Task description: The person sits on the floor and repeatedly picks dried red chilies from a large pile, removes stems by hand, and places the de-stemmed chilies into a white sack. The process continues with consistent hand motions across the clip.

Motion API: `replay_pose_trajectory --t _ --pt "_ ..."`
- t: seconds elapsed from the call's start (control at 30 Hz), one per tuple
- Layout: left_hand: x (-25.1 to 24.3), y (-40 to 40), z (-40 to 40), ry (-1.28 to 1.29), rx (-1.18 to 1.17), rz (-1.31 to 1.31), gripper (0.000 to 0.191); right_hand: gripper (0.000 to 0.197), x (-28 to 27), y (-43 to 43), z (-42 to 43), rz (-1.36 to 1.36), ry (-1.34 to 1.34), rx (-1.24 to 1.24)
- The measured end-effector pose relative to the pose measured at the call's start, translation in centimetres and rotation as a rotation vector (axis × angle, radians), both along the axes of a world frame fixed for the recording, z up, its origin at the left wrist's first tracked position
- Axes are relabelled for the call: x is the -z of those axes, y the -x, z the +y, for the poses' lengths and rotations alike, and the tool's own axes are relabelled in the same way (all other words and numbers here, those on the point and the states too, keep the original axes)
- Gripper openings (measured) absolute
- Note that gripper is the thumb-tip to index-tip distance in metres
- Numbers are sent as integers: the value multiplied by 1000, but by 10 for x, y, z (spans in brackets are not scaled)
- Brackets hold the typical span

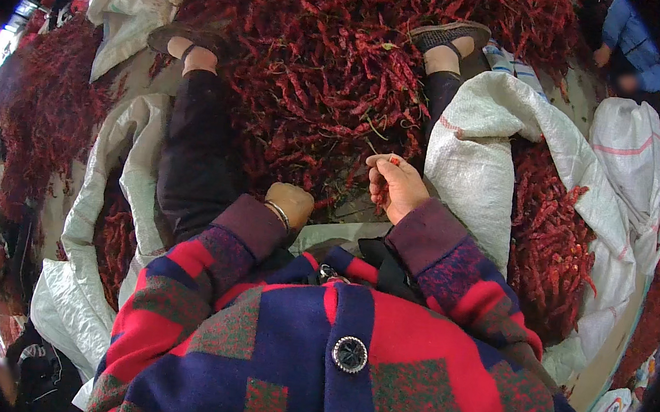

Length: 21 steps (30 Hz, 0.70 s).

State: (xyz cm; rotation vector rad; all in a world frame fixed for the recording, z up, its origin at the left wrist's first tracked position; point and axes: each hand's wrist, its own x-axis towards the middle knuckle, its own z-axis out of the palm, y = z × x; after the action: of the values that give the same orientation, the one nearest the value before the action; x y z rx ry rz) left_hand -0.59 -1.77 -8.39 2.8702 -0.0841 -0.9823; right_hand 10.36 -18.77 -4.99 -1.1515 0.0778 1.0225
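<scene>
A large heap of dried red chili peppers (324,80) spreads between and beyond my outstretched legs. My right hand (396,185) is above its near right edge, the fingers closed on a red chili pepper (394,161) whose tip shows by the thumb; a thin stem stands just above the fingertips. My left hand (291,203) is curled, back upward, at the near edge of the heap, with a metal bangle at the wrist; its fingers are hidden from view, so whether it holds anything does not show.
An open white woven sack (470,178) with chilies (549,245) lies at my right, another sack (81,224) with chilies at my left. A white sack (138,3) rests by my left foot. More chilies (48,101) lie far left. People sit at both sides, one in blue (635,42) upper right.
</scene>
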Motion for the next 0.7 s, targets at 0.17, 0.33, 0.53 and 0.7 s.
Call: replay_pose_trajectory --t 0.17,0.33,0.53,0.7 --pt "-26 10 17 213 -117 -65 25 15 0 1 0 -9 7 -14" --pt "-58 21 36 370 -240 -46 24 15 2 2 0 2 4 -53" --pt "-70 35 54 1282 -805 97 16 16 -5 9 3 4 0 -174" --pt "-81 38 34 1680 -979 120 16 24 -36 22 16 29 -119 -293"
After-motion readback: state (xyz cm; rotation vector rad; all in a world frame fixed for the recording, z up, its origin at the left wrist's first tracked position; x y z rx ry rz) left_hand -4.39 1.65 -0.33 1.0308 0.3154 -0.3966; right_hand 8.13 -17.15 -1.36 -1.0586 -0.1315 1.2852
